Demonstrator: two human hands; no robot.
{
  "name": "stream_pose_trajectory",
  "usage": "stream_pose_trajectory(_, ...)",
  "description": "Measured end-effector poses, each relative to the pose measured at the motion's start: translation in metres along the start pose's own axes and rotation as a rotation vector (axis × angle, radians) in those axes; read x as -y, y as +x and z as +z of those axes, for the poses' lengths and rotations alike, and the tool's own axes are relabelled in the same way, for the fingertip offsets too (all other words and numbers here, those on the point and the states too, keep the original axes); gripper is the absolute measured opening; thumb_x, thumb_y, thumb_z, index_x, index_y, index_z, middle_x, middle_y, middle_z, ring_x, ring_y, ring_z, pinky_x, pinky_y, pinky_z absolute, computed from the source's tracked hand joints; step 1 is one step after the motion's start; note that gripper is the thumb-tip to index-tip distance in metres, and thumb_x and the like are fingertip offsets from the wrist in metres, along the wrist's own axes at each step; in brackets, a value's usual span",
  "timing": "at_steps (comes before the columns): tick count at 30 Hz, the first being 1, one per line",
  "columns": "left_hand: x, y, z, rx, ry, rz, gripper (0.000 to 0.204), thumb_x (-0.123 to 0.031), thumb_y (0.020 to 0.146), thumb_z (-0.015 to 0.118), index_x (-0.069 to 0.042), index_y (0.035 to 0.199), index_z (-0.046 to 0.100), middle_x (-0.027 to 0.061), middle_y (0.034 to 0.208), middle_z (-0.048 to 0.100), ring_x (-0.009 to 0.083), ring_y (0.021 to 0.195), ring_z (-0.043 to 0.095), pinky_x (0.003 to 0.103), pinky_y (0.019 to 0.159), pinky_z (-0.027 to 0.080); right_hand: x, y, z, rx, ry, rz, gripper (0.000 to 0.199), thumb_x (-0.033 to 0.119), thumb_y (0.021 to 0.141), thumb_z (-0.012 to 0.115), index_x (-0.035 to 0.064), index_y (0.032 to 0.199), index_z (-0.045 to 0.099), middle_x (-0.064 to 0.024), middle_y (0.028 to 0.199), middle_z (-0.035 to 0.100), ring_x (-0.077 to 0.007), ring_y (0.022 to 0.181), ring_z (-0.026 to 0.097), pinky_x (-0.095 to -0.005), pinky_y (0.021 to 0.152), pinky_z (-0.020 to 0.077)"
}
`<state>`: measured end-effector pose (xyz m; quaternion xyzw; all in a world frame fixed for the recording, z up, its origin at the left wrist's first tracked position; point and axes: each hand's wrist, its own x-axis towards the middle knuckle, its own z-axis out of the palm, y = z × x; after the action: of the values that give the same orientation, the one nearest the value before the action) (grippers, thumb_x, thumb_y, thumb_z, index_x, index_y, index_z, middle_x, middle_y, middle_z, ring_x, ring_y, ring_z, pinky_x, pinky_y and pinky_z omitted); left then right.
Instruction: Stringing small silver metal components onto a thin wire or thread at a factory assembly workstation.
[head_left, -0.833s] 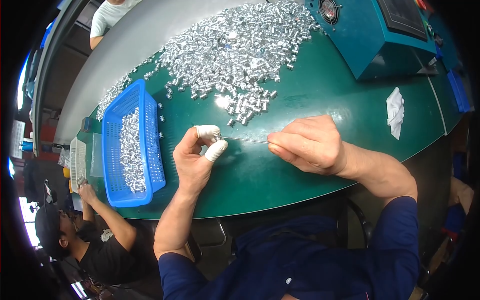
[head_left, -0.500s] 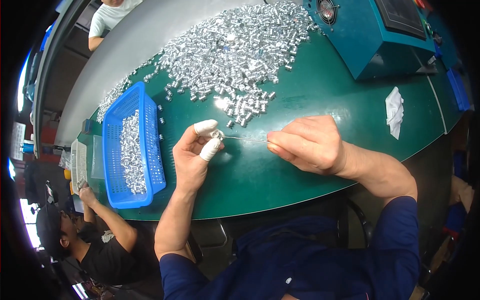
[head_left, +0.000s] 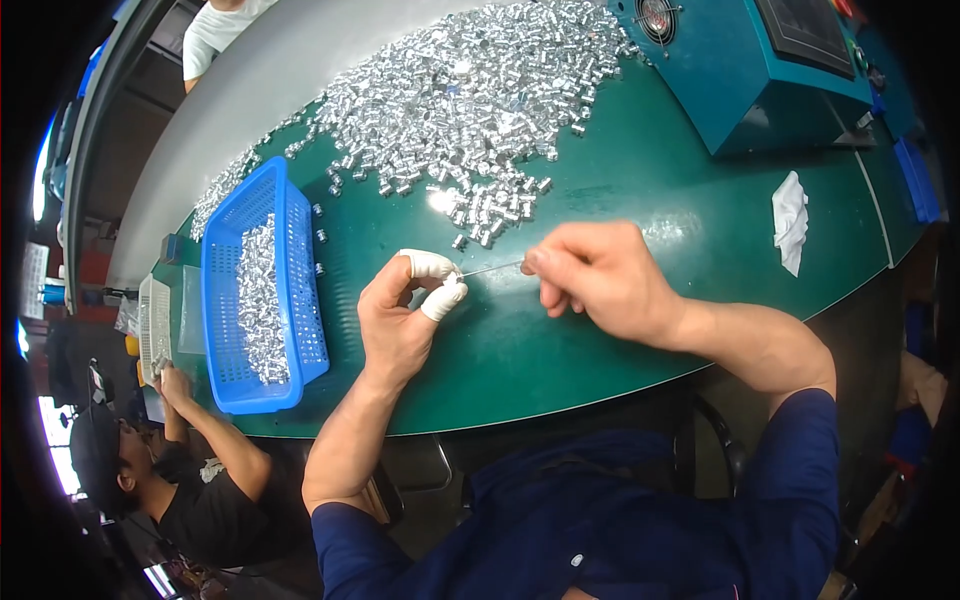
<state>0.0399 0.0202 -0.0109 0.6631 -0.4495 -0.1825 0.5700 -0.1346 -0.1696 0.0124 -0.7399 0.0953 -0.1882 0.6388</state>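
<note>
My left hand (head_left: 400, 315), with white covers on its thumb and forefinger, pinches a small silvery metal part (head_left: 457, 277) between those two fingertips. From the right, my right hand (head_left: 605, 280) grips a thin metal rod (head_left: 493, 268) between thumb and fingers. The rod's far end reaches the small part; whether it goes inside cannot be made out. Both hands are above the green table. Just beyond them lies a large heap of shiny small metal cylinders (head_left: 470, 110). Left of my left hand stands a blue perforated basket (head_left: 312, 300) partly filled with similar cylinders.
A teal machine (head_left: 790, 115) with a fan and a dark screen stands at the back right. A crumpled white cloth (head_left: 790, 225) lies on the table's right side. At the left, a person in black (head_left: 210, 510) reaches to a white basket (head_left: 155, 320). Another person (head_left: 215, 35) is across the table.
My left hand has shifted slightly right with the metal part. My right hand has turned and moved a little left and up, its lower fingers now curled apart below the rod.
</note>
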Motion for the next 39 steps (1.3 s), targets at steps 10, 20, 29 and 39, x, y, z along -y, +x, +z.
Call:
stream_pose_trajectory(10,-0.003,0.003,-0.003,0.015,-0.271,-0.266,0.017,-0.002,0.088,0.076,-0.002,0.102,0.066,0.0019,0.092,0.068,0.0096,0.079,0.063,0.025,0.072,0.053,-0.013,0.01,-0.013,-0.035,-0.203,-0.32,0.015,0.012,0.09,0.074,0.0009,0.101,0.07,-0.0069,0.079,0.069,-0.0168,0.064,0.065,-0.0269,0.054,0.0494)
stream_pose_trajectory(20,-0.004,0.002,-0.005,0.097,-0.348,-0.365,0.017,-0.001,0.088,0.075,-0.002,0.103,0.067,0.0021,0.091,0.068,0.0097,0.081,0.064,0.026,0.073,0.055,-0.008,0.013,-0.02,-0.065,-0.573,-0.799,0.027,0.01,0.078,0.083,0.0017,0.101,0.071,-0.0088,0.077,0.067,-0.0235,0.062,0.066,-0.0317,0.052,0.0492)
stream_pose_trajectory(29,-0.001,-0.002,-0.001,0.078,0.083,-0.096,0.017,-0.001,0.088,0.076,0.0,0.101,0.065,0.0008,0.092,0.067,0.009,0.082,0.063,0.025,0.076,0.052,-0.005,0.009,-0.01,0.196,0.157,0.435,0.027,0.025,0.101,0.063,0.0001,0.093,0.071,-0.0045,0.075,0.069,-0.009,0.064,0.065,-0.0246,0.052,0.0497)
stream_pose_trajectory(39,0.001,0.0,0.002,0.051,0.023,-0.082,0.015,-0.002,0.09,0.075,-0.002,0.101,0.065,0.0,0.091,0.066,0.0086,0.08,0.061,0.025,0.075,0.051,-0.013,0.014,-0.016,0.16,-0.188,-0.095,0.023,0.022,0.101,0.063,0.0018,0.094,0.07,-0.0025,0.076,0.068,-0.0099,0.066,0.065,-0.0251,0.053,0.0482)
